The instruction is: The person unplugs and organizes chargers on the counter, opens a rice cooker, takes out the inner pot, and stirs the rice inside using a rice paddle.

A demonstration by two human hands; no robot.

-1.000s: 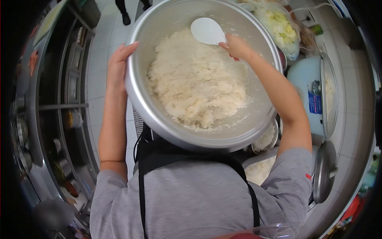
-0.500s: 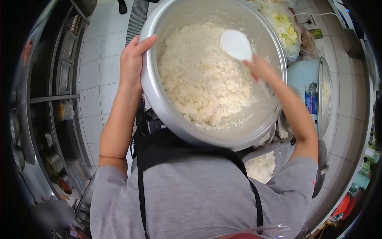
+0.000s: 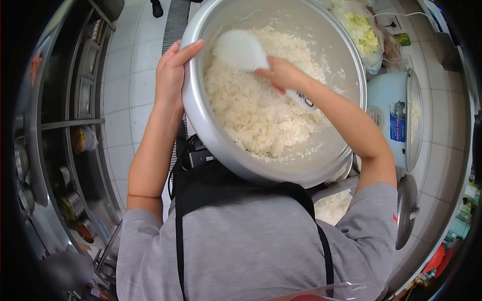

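Note:
A large silvery metal pot point(image 3: 201, 108), tilted against the front of my black apron, holds a mound of cooked white rice point(image 3: 261, 115). My left hand point(image 3: 173, 70) grips the pot's left rim, thumb over the edge. Inside the pot, my right hand point(image 3: 286, 75) is closed around a white rice paddle point(image 3: 241, 50). The paddle's broad blade lies over the rice at the upper left, slightly blurred; its handle, with dark lettering, sticks out below the hand.
At right stands a light-blue rice cooker point(image 3: 386, 108) with rice showing at its opening. Beyond it lie plastic bags of chopped greens point(image 3: 364, 32). A container of rice point(image 3: 334, 208) sits below the pot's right side. Metal shelving point(image 3: 75, 123) runs along the left, beside the tiled floor point(image 3: 118, 90).
My right hand has swept the rice paddle leftward across the rice, from the pot's right side to its upper left. My left hand keeps its hold on the rim.

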